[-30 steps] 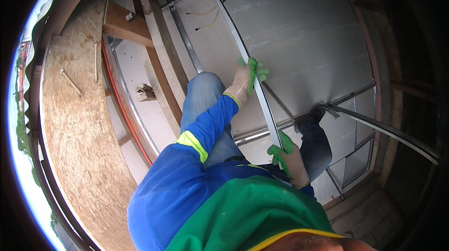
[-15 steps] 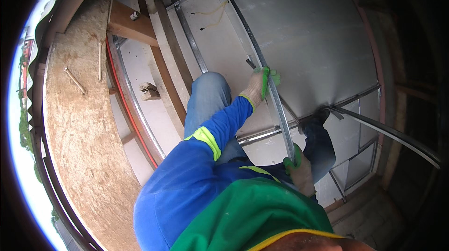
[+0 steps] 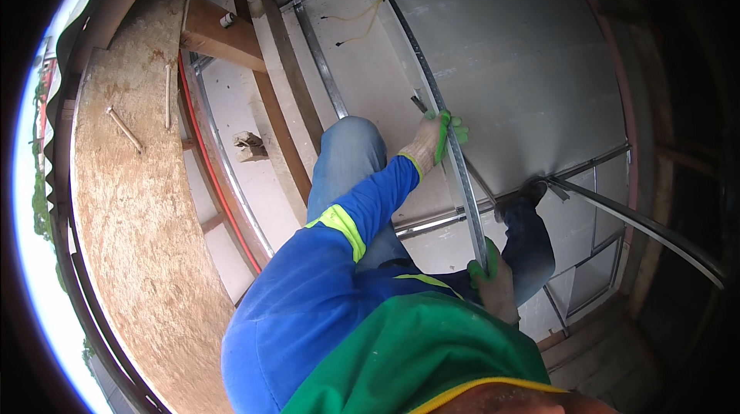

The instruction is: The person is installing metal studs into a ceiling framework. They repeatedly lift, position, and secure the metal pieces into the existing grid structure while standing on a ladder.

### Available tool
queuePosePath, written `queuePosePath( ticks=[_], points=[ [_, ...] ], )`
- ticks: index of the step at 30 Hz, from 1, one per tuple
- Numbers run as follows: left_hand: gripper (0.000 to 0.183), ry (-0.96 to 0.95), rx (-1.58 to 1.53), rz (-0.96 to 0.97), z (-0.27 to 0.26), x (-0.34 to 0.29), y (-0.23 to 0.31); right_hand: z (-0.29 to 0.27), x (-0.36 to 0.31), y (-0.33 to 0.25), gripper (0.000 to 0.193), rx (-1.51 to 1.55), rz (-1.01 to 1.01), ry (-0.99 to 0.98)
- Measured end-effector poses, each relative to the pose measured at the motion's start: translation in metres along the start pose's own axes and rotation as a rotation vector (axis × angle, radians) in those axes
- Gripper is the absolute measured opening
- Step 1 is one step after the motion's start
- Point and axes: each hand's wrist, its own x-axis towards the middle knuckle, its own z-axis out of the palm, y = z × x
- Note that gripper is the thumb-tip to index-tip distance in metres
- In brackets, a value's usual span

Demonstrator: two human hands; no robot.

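Note:
A long galvanized metal channel point(image 3: 424, 65) stretches from the far middle down toward my body. My left hand point(image 3: 436, 138), in a knitted glove with green coating, is closed around it partway along. Closer to me, my right hand point(image 3: 495, 283), gloved the same way, grips its near end. Under my left hand, a thin dark bar point(image 3: 479, 181) crosses above the pale ceiling panels point(image 3: 524, 67). My bent knee point(image 3: 351, 148) in blue jeans is left of the channel. My other leg reaches out to the right, its dark shoe point(image 3: 532, 192) by a metal rail.
Wooden beams point(image 3: 281, 52) run along the left, beside a red cable point(image 3: 202, 148). A wide wooden board point(image 3: 146, 206) with two large nails stands by the bright opening. Thin yellow wires point(image 3: 358, 28) lie on the far panels. Another metal profile point(image 3: 647, 225) extends right.
The view has shifted very slightly, so the surroundings sit a little further right. Both hands keep their hold on the metal channel.

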Motion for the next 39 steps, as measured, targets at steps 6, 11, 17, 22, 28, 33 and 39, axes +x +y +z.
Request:
queuePosePath(
  ticks=[6,11,17,22,28,33,39],
  points=[
    [0.011,0.056,0.011,0.024,-0.003,0.006,-0.01,0.011,0.005,0.021,0.06,0.131,0.076,-0.009],
    [0.015,0.051,0.007,0.04,-0.008,0.011,-0.014,0.023,0.016,0.045,0.062,0.036,0.012,0.007],
    [0.012,0.032,0.014,0.054,-0.021,0.02,-0.014,0.032,0.025,0.053,0.064,-0.088,-0.075,0.049],
    [0.013,0.054,0.025,0.077,-0.006,-0.014,0.004,0.037,0.013,0.055,0.065,-0.091,-0.175,0.077],
    [0.029,0.103,0.172,0.285,0.004,-0.014,0.072,0.017,0.025,-0.012,0.06,0.51,0.037,-0.218],
    [0.035,0.158,0.216,0.383,-0.014,0.04,0.108,0.023,0.074,-0.053,0.053,0.82,-0.117,-0.36],
    [0.018,0.156,0.167,0.383,-0.007,0.056,0.158,0.033,0.06,-0.101,0.05,1.019,-0.086,-0.395]
  ],
)
